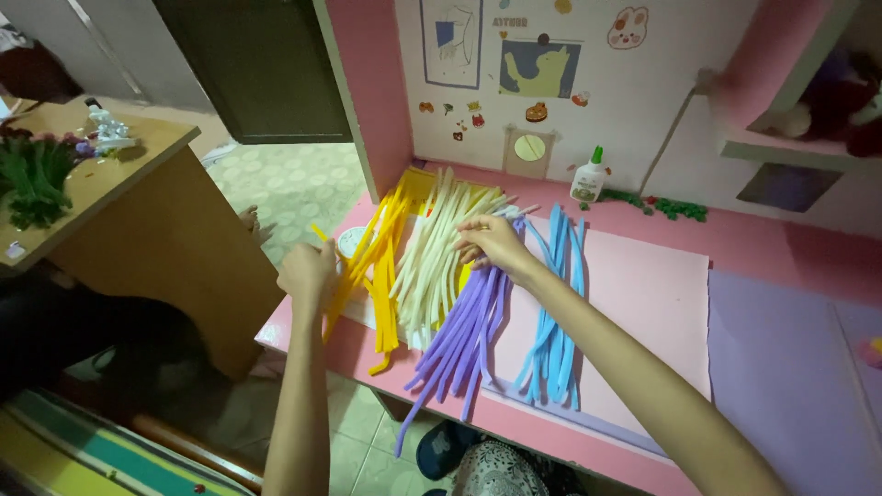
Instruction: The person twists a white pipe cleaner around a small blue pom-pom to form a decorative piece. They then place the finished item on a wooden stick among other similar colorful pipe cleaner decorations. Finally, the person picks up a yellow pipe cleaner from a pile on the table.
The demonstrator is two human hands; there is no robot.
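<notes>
Meanwhile, left hand (308, 269) pinching yellow stems (377, 253), right hand (494, 242) on purple stems (464, 331)

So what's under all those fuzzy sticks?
A pink sheet lies under the blue sticks and purple sticks. Under the white sticks and yellow sticks, it's covered.

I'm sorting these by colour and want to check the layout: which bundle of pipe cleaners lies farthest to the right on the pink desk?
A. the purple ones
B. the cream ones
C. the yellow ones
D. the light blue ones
D: the light blue pipe cleaners lie on the pink sheet, right of the purple pipe cleaners, with the cream pipe cleaners and yellow pipe cleaners farther left.
</notes>
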